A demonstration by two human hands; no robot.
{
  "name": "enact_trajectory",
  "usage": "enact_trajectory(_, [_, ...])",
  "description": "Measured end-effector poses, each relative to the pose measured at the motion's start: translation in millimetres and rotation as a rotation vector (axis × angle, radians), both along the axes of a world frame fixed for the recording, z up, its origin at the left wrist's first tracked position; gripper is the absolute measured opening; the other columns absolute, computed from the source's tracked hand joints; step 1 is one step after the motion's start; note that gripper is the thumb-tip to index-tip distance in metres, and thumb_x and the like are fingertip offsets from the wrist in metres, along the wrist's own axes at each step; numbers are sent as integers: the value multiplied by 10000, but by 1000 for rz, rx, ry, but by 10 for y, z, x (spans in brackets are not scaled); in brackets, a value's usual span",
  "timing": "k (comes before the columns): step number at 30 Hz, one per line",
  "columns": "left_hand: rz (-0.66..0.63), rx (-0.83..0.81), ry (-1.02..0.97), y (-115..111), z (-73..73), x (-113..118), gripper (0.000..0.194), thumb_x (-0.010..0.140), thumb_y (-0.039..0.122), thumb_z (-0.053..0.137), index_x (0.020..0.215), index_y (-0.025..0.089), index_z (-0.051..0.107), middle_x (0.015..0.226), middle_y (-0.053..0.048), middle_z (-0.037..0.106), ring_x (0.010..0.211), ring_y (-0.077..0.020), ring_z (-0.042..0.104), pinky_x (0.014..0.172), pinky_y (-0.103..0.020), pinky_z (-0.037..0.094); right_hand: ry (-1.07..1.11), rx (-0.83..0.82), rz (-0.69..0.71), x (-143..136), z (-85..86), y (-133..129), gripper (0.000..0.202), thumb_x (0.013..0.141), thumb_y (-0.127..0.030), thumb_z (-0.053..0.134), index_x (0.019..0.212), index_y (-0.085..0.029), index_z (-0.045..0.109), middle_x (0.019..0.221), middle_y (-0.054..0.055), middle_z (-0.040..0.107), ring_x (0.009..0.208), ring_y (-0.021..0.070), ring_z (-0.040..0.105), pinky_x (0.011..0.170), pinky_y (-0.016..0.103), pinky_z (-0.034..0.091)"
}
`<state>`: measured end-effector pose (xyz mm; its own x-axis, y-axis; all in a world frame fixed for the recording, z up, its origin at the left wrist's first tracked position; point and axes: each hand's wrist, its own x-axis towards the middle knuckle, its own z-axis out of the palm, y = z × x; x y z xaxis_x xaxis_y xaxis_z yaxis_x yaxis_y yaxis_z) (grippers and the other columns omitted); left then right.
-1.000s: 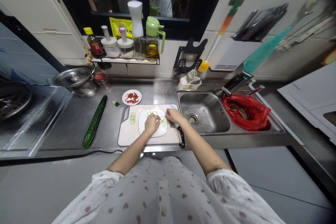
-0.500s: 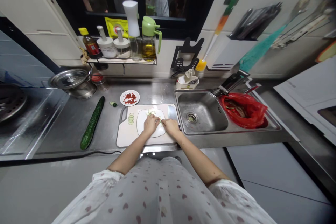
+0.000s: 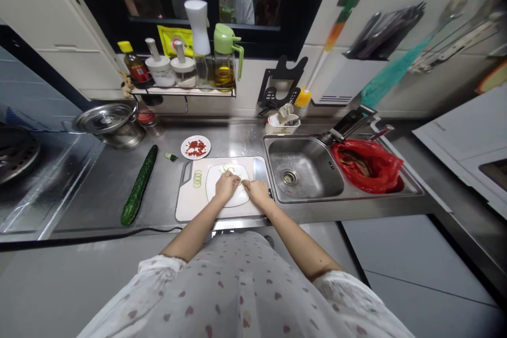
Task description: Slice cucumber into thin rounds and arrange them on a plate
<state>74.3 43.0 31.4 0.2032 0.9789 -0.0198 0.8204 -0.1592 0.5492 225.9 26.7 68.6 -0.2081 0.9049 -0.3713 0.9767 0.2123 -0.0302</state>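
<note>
Over the square plate (image 3: 212,182), my left hand (image 3: 227,187) and right hand (image 3: 257,191) meet, fingers narrow, pinching a cucumber slice (image 3: 241,182), mostly hidden. Slice likely light, bendy, wet-slippery, tears easily; best held by the rim. Counts: one whole cucumber (image 3: 138,186) left, one cutting board (image 3: 189,206), one knife (image 3: 260,170) right, one round plate (image 3: 208,148) far, about four cut rounds (image 3: 197,179) on the board's left; slices on the square plate too small to count.

No lettering can be read. The yellow-capped bottle (image 3: 135,66) bears a red label (image 3: 140,72), and the yellow packet (image 3: 165,38) a round emblem (image 3: 174,42), both too small to decipher. Faint print (image 3: 440,126) on the white appliance (image 3: 461,140) is illegible too.
</note>
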Motion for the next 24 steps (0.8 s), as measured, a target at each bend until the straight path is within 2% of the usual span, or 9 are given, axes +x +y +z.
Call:
enact_trajectory(7, [17, -32, 1, -6, 8, 1, 232, 878, 346, 504, 974, 294, 709, 976, -38, 588, 995, -188, 534, 784, -274, 439, 55, 7, -37, 14, -17, -32, 390, 984, -394, 260, 1210, -311, 567, 998, 81, 697, 903, 204, 628, 741, 275, 371])
enact_trajectory(11, [17, -47, 1, 0, 4, 9, 235, 880, 354, 505, 972, 293, 712, 978, -43, 587, 1003, -191, 535, 804, -275, 440, 111, 57, -153, 62, -30, -70, 398, 981, -416, 275, 1276, -294, 512, 1026, 82, 689, 933, 199, 625, 757, 269, 374])
enact_trajectory(16, [23, -37, -1, -4, -16, 17, 237, 882, 344, 502, 978, 288, 711, 978, -45, 583, 994, -188, 536, 799, -273, 441, 126, 72, -278, 93, -24, -52, 383, 968, -424, 316, 1187, -235, 567, 1004, 95, 690, 937, 207, 625, 760, 271, 379])
enact_trajectory(24, [33, -22, -3, -22, -33, 28, 236, 885, 328, 495, 977, 277, 706, 971, -48, 585, 1010, -189, 531, 782, -269, 442, 118, 48, -301, 60, 21, 15, 375, 968, -406, 325, 1156, -226, 596, 1023, 97, 685, 963, 201, 616, 767, 265, 379])
